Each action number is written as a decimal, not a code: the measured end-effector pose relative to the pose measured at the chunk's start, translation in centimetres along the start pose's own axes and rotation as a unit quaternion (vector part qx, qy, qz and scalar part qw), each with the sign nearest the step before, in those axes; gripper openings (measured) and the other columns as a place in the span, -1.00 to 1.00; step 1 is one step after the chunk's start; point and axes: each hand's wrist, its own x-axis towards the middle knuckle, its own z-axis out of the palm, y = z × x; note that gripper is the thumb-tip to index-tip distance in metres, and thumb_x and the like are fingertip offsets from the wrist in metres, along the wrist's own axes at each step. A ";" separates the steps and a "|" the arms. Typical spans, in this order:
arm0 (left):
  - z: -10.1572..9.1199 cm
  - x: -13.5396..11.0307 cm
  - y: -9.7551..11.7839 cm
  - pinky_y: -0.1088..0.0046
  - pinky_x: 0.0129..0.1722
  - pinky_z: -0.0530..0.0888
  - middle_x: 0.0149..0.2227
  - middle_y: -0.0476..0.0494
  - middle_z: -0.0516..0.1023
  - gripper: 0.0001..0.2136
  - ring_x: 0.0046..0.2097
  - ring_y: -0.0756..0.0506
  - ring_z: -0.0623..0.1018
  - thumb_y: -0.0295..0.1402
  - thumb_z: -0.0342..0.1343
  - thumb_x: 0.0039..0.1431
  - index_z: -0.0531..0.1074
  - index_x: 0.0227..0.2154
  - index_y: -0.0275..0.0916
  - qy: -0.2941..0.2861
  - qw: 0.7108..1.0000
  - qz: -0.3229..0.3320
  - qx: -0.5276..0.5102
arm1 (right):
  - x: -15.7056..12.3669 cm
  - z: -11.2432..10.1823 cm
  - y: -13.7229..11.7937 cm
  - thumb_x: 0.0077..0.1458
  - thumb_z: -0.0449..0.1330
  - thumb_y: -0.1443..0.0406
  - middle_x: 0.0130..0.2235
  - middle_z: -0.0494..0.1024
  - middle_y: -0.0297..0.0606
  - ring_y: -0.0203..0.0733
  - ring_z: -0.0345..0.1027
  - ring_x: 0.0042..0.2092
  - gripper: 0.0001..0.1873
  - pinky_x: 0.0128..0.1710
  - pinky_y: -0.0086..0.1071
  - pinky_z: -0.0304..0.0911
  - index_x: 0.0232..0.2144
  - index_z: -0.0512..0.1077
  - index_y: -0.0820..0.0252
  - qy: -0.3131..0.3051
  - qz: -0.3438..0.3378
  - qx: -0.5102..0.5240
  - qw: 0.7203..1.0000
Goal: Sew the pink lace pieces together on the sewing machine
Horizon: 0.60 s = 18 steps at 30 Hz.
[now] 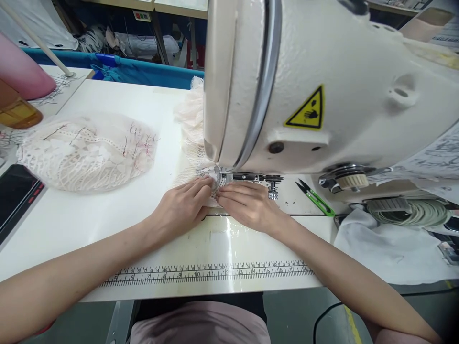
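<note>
A strip of pale cream lace fabric (193, 131) runs from the back of the table down under the head of a white sewing machine (315, 57). My left hand (182, 203) lies on its near end with bent fingers pressed together, left of the needle area. Opposite it, my right hand (249, 203) has its fingers closed and pinches the lace edge from the right. Both sets of fingertips nearly meet just in front of the presser foot, which they and the machine head partly hide. Green-handled thread snips (317, 199) lie right of my right hand.
A bundled lace piece (89, 155) with loose dark threads rests at left, beside a black phone-like device (17, 203) and a pink thread cone (25, 67). A printed ruler (215, 272) lines the front edge. At right are white cloth (387, 246) and coiled pale cord (423, 212).
</note>
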 end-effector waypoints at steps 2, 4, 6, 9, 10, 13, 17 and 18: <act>0.1 0.0 0.0 0.37 -0.03 0.58 -0.01 -0.31 0.58 -0.86 0.04 -0.17 0.58 -0.53 -0.04 0.23 0.41 -0.24 -0.34 -0.002 1.000 0.006 0.014 | -0.2 0.2 0.1 0.22 0.12 0.44 -0.20 0.64 -0.35 -0.29 0.48 -0.13 -0.81 -0.09 -0.37 0.41 -0.22 0.50 0.13 -0.009 0.013 0.005 1.000; 0.1 0.1 0.0 0.36 -0.02 0.58 -0.01 -0.32 0.57 -0.84 0.05 -0.18 0.57 -0.53 -0.04 0.23 0.43 -0.21 -0.38 -0.004 1.000 0.009 0.029 | -0.4 0.2 0.2 0.22 0.13 0.44 -0.17 0.64 -0.33 -0.29 0.48 -0.12 -0.81 -0.07 -0.37 0.40 -0.20 0.51 0.13 -0.015 0.023 0.011 1.000; 0.2 0.1 0.0 0.34 -0.01 0.58 0.01 -0.32 0.56 -0.78 0.05 -0.20 0.56 -0.52 -0.05 0.24 0.44 -0.13 -0.42 -0.007 0.999 0.012 0.039 | -0.5 0.2 0.3 0.21 0.13 0.44 -0.15 0.64 -0.31 -0.28 0.48 -0.10 -0.80 -0.05 -0.36 0.39 -0.19 0.51 0.14 -0.018 0.029 0.018 0.999; 0.2 0.2 0.0 0.30 0.01 0.57 0.04 -0.25 0.55 -0.71 0.07 -0.20 0.55 -0.50 -0.06 0.28 0.43 -0.01 -0.43 -0.004 0.999 0.027 0.045 | -0.6 0.2 0.5 0.22 0.13 0.44 -0.12 0.63 -0.30 -0.26 0.48 -0.07 -0.79 -0.04 -0.34 0.40 -0.18 0.52 0.11 -0.022 0.039 0.025 0.999; 0.2 0.1 0.0 0.29 0.01 0.57 0.04 -0.22 0.55 -0.70 0.08 -0.20 0.55 -0.48 -0.06 0.29 0.44 0.00 -0.42 -0.001 0.998 0.034 0.045 | -0.7 0.2 0.5 0.22 0.13 0.43 -0.11 0.63 -0.30 -0.25 0.48 -0.06 -0.78 -0.04 -0.34 0.40 -0.18 0.52 0.10 -0.023 0.041 0.027 0.999; 0.4 0.1 -0.1 0.25 -0.01 0.59 0.06 -0.17 0.54 -0.70 0.10 -0.21 0.53 -0.43 -0.06 0.32 0.45 0.02 -0.38 -0.002 0.998 0.048 0.041 | -0.8 0.3 0.8 0.22 0.11 0.44 -0.09 0.62 -0.29 -0.22 0.48 -0.03 -0.77 -0.05 -0.31 0.43 -0.18 0.52 0.11 -0.019 0.046 0.040 0.998; 0.5 0.0 -0.3 0.22 -0.02 0.60 0.08 -0.16 0.52 -0.69 0.10 -0.21 0.53 -0.39 -0.05 0.34 0.45 0.05 -0.34 -0.009 0.998 0.057 0.038 | -1.2 0.5 1.3 0.23 0.09 0.44 -0.07 0.61 -0.25 -0.21 0.48 0.00 -0.78 -0.03 -0.27 0.46 -0.17 0.51 0.17 -0.015 0.048 0.054 0.997; 0.5 0.0 -0.4 0.22 -0.02 0.60 0.09 -0.17 0.52 -0.68 0.10 -0.21 0.53 -0.39 -0.05 0.34 0.45 0.06 -0.34 -0.010 0.998 0.058 0.038 | -1.2 0.5 1.5 0.24 0.10 0.43 -0.06 0.61 -0.24 -0.21 0.48 0.01 -0.79 -0.01 -0.27 0.47 -0.16 0.50 0.18 -0.018 0.047 0.057 0.997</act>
